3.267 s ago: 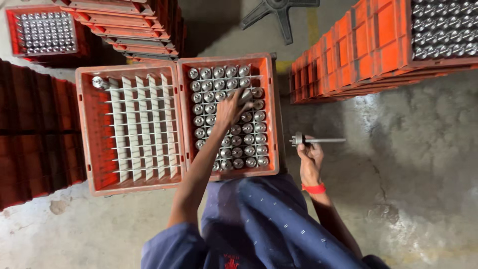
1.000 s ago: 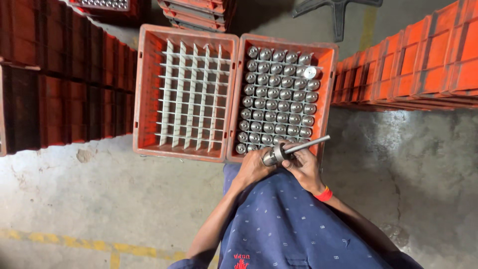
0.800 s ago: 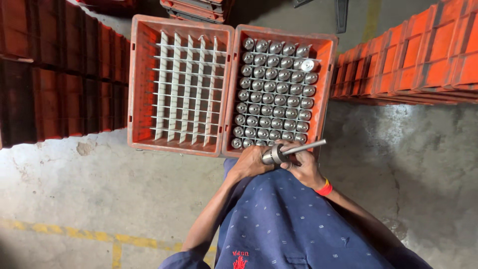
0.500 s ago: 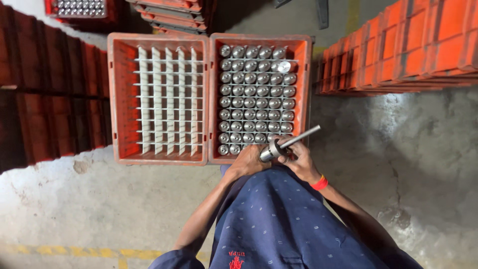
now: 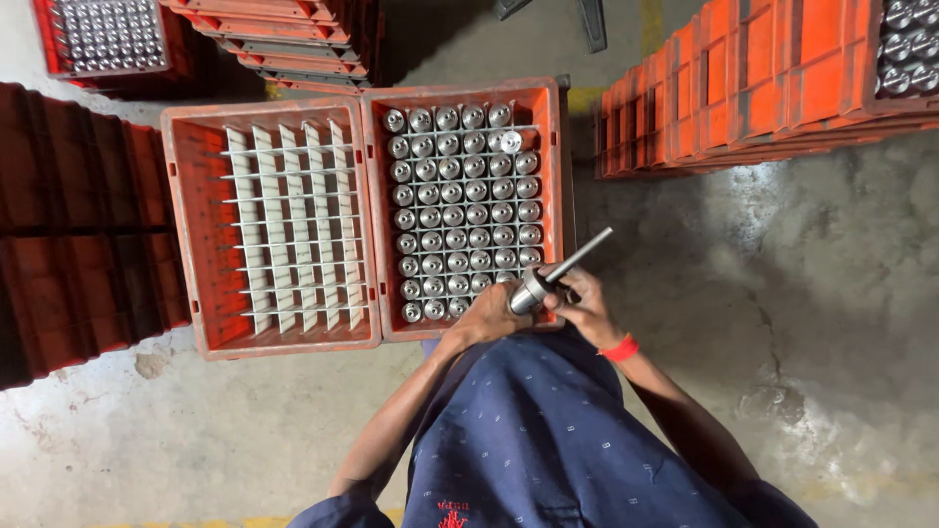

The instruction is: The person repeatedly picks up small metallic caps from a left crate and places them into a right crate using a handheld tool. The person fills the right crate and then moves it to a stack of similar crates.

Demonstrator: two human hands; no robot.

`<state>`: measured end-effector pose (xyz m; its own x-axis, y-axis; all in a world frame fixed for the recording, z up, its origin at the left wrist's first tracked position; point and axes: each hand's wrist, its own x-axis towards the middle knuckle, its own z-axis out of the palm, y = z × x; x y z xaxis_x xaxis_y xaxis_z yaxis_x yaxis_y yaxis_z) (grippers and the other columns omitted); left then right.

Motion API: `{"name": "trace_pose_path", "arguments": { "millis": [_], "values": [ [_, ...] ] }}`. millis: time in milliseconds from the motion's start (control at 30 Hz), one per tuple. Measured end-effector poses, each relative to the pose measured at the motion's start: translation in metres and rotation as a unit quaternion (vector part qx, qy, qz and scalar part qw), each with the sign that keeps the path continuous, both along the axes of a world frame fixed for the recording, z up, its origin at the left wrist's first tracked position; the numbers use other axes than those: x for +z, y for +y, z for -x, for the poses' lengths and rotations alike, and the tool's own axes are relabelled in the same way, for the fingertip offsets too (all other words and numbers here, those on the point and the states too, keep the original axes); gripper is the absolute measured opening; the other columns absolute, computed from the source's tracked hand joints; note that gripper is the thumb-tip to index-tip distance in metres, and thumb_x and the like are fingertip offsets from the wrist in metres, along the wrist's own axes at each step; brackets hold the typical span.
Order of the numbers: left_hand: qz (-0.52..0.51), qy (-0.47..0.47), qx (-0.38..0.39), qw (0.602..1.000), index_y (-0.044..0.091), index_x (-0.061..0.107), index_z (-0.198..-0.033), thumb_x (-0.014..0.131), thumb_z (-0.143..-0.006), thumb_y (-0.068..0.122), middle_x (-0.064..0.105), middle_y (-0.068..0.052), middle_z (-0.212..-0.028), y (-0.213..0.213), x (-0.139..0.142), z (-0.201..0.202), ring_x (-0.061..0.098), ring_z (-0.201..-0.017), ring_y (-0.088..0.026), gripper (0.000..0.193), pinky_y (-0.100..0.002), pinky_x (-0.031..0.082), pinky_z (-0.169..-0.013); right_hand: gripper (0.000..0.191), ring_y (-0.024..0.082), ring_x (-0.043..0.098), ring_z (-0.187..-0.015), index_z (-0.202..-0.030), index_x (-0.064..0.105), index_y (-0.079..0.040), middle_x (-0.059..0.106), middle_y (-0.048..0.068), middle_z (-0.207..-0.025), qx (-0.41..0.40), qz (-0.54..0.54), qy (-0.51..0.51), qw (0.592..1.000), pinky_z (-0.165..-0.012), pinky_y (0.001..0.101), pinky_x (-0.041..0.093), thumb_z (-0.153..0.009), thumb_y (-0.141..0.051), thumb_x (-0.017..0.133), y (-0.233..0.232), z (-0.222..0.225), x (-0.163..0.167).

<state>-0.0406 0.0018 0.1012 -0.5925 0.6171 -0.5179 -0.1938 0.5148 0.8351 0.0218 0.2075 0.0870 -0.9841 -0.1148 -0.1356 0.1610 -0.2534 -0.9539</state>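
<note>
Both hands meet over the near edge of the right-hand orange crate (image 5: 562, 166). My left hand (image 5: 489, 315) grips a short silver cylinder (image 5: 529, 289). My right hand (image 5: 579, 305) holds a thin metal rod tool (image 5: 579, 256) whose end sits in that cylinder; the rod points up and to the right. The crate below is packed with several upright silver cylinders (image 5: 460, 210) in rows. To its left stands a second orange crate (image 5: 191, 235) whose white divider grid (image 5: 284, 230) has nothing in its cells.
Stacks of orange crates (image 5: 743, 88) stand at the right, one on top with silver parts (image 5: 910, 44). More crates (image 5: 284, 39) sit at the back, one at top left with parts (image 5: 108, 34). Dark red stacks (image 5: 78, 235) line the left. The floor is rough concrete (image 5: 782, 323).
Earlier my left hand reached into the full crate while my right held the rod on the floor. Now both hands are together, the cylinder on the rod's end. The view has shifted.
</note>
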Motion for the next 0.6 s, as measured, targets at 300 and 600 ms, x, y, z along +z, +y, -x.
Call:
{"name": "trace_pose_path", "arguments": {
  "millis": [300,600],
  "values": [
    [0.133,0.296,0.067,0.944,0.012,0.043,-0.149,0.054,-0.102,0.06,0.071,-0.017,-0.074,0.004,-0.041,0.132,0.05,-0.046,-0.02,0.068,-0.043,0.05,-0.044,0.032,0.01,0.061,-0.097,-0.128,0.06,-0.004,0.067,0.002,-0.111,-0.341,0.06,-0.023,0.938,-0.086,0.0267,0.05,-0.098,-0.009,0.071,0.063,0.019,-0.021],
    [0.015,0.403,0.087,0.911,0.021,0.038,-0.159,0.043,-0.107,0.05,0.048,-0.019,-0.154,0.045,-0.016,0.219,0.062,-0.123,-0.04,0.06,-0.049,0.053,-0.102,0.036,0.011,0.064,-0.104,-0.131,0.06,-0.006,0.068,0.003,-0.119,-0.352,0.057,-0.107,0.928,-0.087,0.0281,0.052,-0.096,-0.009,0.069,0.049,-0.014,-0.02]
  ]
}}
